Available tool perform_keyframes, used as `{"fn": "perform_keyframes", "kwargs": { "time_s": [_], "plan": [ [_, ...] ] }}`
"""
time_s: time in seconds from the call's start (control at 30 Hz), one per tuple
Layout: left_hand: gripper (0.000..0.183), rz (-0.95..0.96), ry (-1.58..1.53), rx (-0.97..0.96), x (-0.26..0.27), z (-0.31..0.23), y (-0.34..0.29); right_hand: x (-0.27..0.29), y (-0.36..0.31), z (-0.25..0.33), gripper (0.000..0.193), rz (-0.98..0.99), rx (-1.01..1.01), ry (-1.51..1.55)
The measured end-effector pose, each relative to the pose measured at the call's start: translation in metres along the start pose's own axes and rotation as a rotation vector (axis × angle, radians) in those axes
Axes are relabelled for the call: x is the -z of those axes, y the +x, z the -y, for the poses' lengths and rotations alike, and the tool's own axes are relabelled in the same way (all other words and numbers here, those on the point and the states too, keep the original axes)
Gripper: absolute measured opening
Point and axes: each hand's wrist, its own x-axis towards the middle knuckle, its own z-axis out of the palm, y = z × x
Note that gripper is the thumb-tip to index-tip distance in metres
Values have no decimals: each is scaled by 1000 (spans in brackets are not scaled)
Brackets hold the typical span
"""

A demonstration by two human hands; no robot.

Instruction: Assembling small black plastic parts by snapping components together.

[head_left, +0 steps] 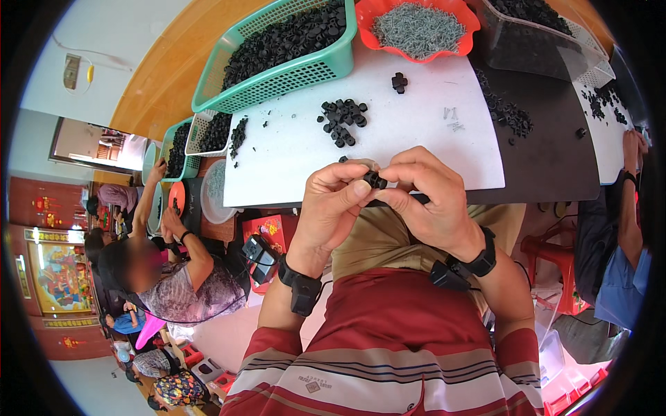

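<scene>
Just above the near edge of the white work sheet (423, 125), my two hands meet around a small black plastic part (375, 180). My left hand (336, 197) pinches it between thumb and fingers from the left. From the right, the thumb and fingers of my right hand (427, 197) close on the same part. Fingers cover some of it, so its full shape is hidden. Beyond my hands lies a loose pile of similar black parts (342, 119). One cross-shaped black piece (399, 82) rests apart from the pile, farther to the right.
A green basket (277, 87) full of black parts and a red scalloped bowl (416, 55) of screws stand at the back. A few screws (452, 119) lie on the sheet. A clear bin (527, 52) is at back right. Other people work at left and right.
</scene>
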Motion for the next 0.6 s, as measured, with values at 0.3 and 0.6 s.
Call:
{"fn": "perform_keyframes", "kwargs": {
  "time_s": [0.3, 0.6],
  "plan": [
    [21, -18, 38, -33, -5, 6, -1, 2, -3, 0, 22, -44, 15, -23],
    [20, -42, 67, -11, -8, 10, -3, 7, -4, -2, 23, -65, 61, -31]
  ]
}}
